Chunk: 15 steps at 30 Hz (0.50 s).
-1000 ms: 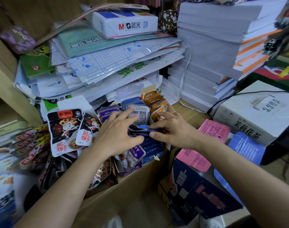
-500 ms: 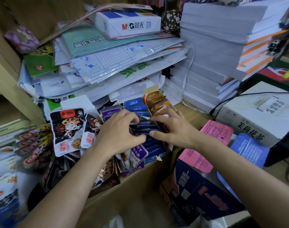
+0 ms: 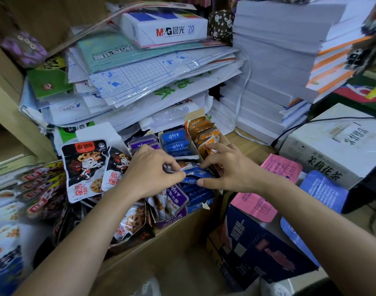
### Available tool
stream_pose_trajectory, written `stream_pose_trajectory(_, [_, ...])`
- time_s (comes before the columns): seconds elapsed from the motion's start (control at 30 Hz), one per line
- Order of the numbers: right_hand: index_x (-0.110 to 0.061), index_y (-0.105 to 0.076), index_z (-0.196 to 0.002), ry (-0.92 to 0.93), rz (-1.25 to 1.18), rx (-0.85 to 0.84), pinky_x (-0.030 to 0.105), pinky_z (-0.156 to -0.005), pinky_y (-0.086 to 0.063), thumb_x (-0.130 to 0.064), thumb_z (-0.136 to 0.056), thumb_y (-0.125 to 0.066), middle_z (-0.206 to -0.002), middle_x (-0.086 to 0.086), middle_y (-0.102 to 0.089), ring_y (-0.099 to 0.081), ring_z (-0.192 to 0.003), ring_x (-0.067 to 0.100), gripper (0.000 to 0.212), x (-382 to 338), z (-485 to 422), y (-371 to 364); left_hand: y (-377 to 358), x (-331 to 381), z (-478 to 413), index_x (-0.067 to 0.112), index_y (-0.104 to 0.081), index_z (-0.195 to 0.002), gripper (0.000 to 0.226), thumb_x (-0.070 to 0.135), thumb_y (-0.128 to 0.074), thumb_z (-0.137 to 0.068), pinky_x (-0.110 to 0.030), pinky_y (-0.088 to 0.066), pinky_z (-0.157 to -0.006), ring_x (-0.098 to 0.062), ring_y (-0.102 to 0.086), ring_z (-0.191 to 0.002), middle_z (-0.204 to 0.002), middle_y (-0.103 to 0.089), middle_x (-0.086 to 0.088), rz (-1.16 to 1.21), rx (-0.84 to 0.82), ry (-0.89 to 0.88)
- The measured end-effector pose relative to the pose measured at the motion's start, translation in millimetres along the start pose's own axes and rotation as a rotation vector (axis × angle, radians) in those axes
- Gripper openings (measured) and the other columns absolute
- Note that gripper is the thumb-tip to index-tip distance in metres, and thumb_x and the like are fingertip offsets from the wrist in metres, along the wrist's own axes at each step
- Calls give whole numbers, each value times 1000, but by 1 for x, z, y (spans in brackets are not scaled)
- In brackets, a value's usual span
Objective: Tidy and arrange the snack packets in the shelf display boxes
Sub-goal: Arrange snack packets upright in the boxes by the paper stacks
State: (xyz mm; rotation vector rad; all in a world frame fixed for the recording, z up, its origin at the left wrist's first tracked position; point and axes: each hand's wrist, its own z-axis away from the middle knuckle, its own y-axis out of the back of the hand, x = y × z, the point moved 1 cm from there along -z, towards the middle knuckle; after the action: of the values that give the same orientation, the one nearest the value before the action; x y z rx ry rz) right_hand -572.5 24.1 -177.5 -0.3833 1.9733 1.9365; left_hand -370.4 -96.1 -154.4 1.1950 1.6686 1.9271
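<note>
One: Both hands are in the middle display box. What holds what?

Two: The left hand (image 3: pixel 152 174) is curled, thumb and forefinger pinching one packet's edge, just in front of the purple packets (image 3: pixel 143 144). The right hand (image 3: pixel 229 169) is curled too, thumb under and fingers over the loose blue packets (image 3: pixel 193 179), which lie fanned and tilted at the front of their box.

One: How should this step go?

Two: I'd gather the loose blue ones into one bundle and square the edges. Then I'd stand them upright, facing like the back row (image 3: pixel 175 136), and press them snug against it. The foil probably slips, so grip the seams. Let none stray over the divider into the orange packets (image 3: pixel 204 133).

One: And around them?

Two: Far left, black packets (image 3: pixel 84 167) lean untidily. The boxes sit on a wooden shelf (image 3: pixel 253 146). Behind them rise heaps of plastic-wrapped paper, topped by a white ream (image 3: pixel 167 26). Further right come tall white paper stacks (image 3: pixel 272 67), then pink sheets (image 3: pixel 281 167), a dark blue box (image 3: pixel 257 242) and a white carton (image 3: pixel 336 142).
</note>
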Motion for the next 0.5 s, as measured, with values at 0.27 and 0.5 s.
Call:
stream_pose_trajectory(0.27, [-40, -63, -111, -28, -14, -64, 47, -116, -26, -91, -64, -47, -148, 1, -41, -21, -148, 26, 71, 3, 0, 0, 3, 4, 3, 42, -67, -99, 24, 60, -66, -84, -46, -23, -112, -18, -21, -135, -163, -18, 21, -67, -69, -29])
stream_pose_trajectory(0.5, [-31, -67, -123, -35, -76, -28, 45, -120, -18, -70, -82, -63, -158, 7, -35, -13, -152, 21, 57, -7, 8, 9, -2, -2, 0, 48, -67, -115, 41, 63, -53, -80, -40, -37, -96, -17, -47, -108, -107, -63, 15, 19, 56, 13])
